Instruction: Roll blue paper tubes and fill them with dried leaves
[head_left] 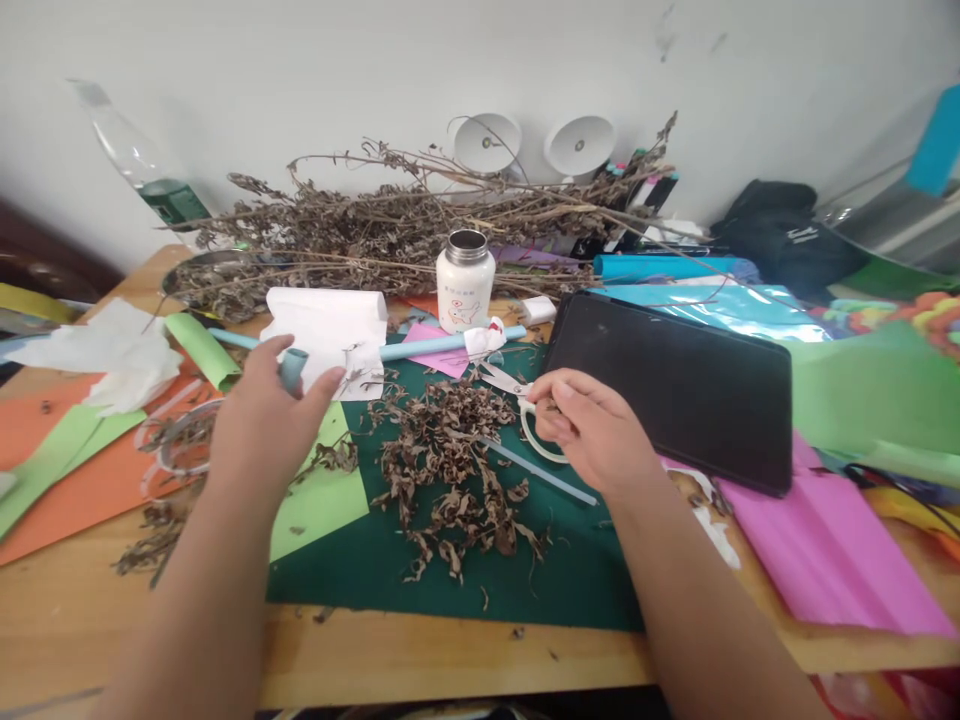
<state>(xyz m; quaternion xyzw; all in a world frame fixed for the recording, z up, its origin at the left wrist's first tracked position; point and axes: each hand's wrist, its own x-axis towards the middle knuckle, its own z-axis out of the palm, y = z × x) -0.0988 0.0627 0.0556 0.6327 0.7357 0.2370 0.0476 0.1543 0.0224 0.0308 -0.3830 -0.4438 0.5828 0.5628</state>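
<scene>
My left hand point(266, 425) curls round a short light-blue tube point(293, 370), whose open end points up between thumb and fingers. My right hand point(592, 425) is closed in a pinch, with perhaps a brownish scrap at its fingertips, too small to name. It is beside white-handled scissors point(541, 440), partly covering them. Between the hands, a heap of crumbled dry leaves point(450, 440) lies on a dark green cutting mat point(585, 580). A thin pale-blue stick point(544, 473) rests across the heap's right side. Behind it lies a longer blue tube point(424, 346) with white tissue wrapped on it.
An uncapped white bottle point(465, 290) stands behind the leaves. Dried branches point(360, 235) spread along the wall. A black tablet point(675, 390) lies at right, over pink paper point(832, 540). Green and orange paper point(60, 400), crumpled tissue point(127, 350) and a tape roll point(187, 440) are at left.
</scene>
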